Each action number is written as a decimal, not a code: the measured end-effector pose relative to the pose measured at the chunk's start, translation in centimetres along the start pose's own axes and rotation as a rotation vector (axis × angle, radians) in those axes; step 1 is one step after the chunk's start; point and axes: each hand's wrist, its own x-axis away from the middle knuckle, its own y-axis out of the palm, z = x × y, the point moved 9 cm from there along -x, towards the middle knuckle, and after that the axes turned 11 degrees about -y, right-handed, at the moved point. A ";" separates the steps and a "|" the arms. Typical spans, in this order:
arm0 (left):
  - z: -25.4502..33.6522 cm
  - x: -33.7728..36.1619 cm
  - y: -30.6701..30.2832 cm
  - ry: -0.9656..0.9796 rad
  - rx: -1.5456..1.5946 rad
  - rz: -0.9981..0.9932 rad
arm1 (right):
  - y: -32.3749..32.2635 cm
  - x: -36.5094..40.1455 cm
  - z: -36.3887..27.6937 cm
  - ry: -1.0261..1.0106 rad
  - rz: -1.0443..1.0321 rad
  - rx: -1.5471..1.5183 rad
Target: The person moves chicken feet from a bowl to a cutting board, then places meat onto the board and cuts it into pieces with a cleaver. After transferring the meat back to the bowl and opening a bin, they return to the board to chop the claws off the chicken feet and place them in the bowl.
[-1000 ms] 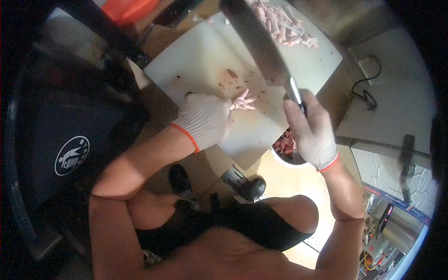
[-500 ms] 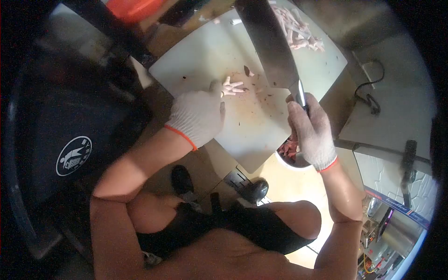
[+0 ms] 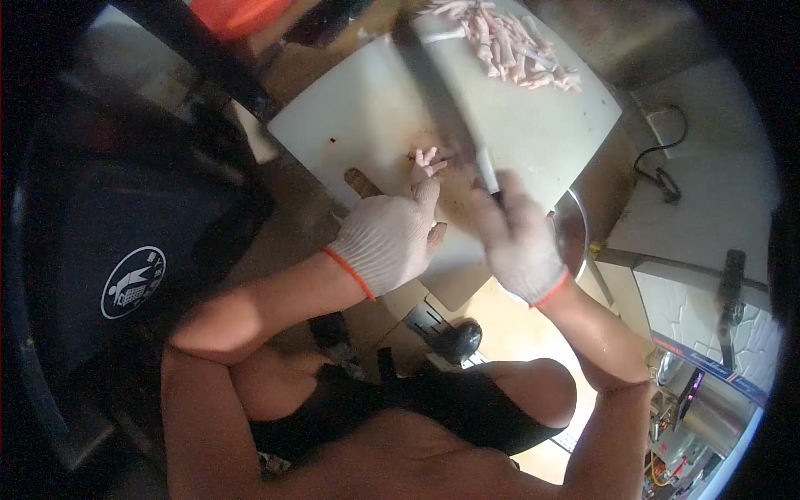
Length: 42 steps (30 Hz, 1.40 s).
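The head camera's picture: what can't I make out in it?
All in the head view:
Cleaver: blade smeared by motion blur.
Chicken foot: rear end hidden by the left hand.
Metal bowl: partly hidden behind the right hand.
Red-orange object: cut off by the top edge.
White emblem: lettering too small.

From afar, I am seeing a cleaver [image 3: 442,96] slanting up and leftward over a white cutting board [image 3: 567,125], its dark blade blurring into a narrow strip. Near the blade's handle end, a small pale-pink chicken foot [image 3: 426,160] is lying, its toes spreading upward in my view.
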 end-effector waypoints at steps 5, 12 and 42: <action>-2.0 -0.3 -1.1 -0.065 0.011 -0.030 | -0.5 0.3 1.3 0.143 -0.133 0.053; -6.6 -2.6 -2.1 -0.082 0.267 -0.028 | 0.1 1.7 1.9 0.266 -0.110 -0.147; -5.7 -0.9 -5.0 -0.100 0.051 0.145 | -1.5 6.4 1.4 0.094 -0.111 0.208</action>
